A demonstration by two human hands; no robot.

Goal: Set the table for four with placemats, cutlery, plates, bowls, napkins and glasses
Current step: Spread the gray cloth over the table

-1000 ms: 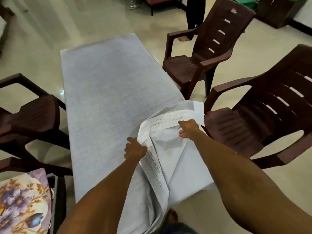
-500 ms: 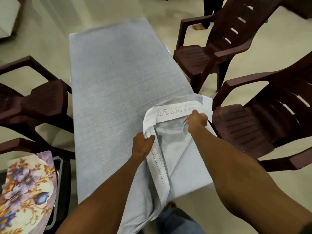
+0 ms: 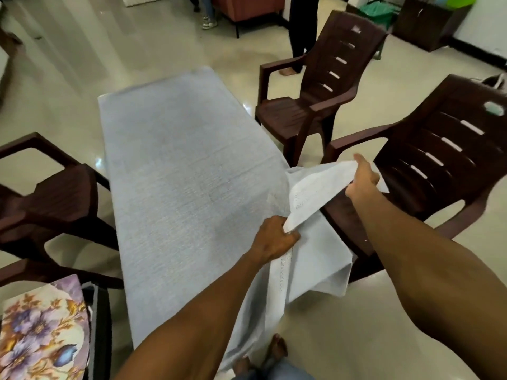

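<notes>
— Pulling wider now: my right hand (image 3: 362, 180) has swung out over the chair (image 3: 428, 171).
— Grip?
— Both clenched on the tablecloth (image 3: 312, 187); its lace edge stretches to my left hand (image 3: 274, 239) at the table's (image 3: 175, 171) near right corner.

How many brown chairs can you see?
3: far right chair, near right chair behind the right hand, left chair. More may be hidden.

Both hands, left (image 3: 274, 237) and right (image 3: 362, 179), clenched, arms outstretched.
</notes>
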